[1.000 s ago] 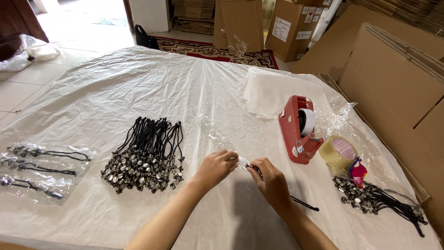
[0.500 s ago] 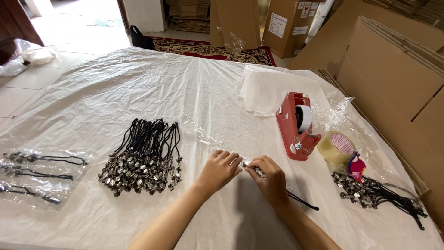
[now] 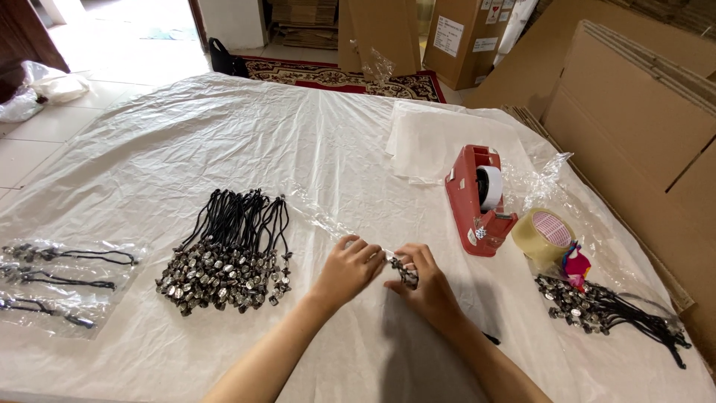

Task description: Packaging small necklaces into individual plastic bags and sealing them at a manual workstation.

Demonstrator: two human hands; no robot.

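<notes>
Overhead, head view only: both hands meet low on the bench (image 3: 224, 134), which is draped in crinkled clear plastic sheeting.

Left hand (image 3: 349, 270): fingers curled and pressed together, pinching the mouth of a thin clear sleeve (image 3: 328, 220) that trails away up and to the left across the sheeting.

Right hand (image 3: 426, 283): fingers closed around a small beaded charm (image 3: 407, 275), held just at the sleeve's opening. A short bit of black cord (image 3: 491, 339) shows beside the right forearm; cannot tell if it belongs to this charm.

Left of the hands: a big bundle of black cords with metal beads (image 3: 227, 257), well apart. Far left: bagged pieces (image 3: 63, 280) lying flat in clear sleeves.

Right of the hands: red tape dispenser (image 3: 479, 201), near; a loose roll of clear tape (image 3: 543, 235) just beside it; a second, smaller heap of beaded cords (image 3: 604, 310) beyond. A stack of clear bags (image 3: 440, 138) lies behind the dispenser. Cardboard boxes (image 3: 634, 112) stand at the right edge.

Risks, as judged: the sleeve is flimsy and nearly invisible against the sheeting, so its mouth could collapse or slip from the left pinch. Beads could snag the film and tear it. The trailing cord could catch under the forearm.
</notes>
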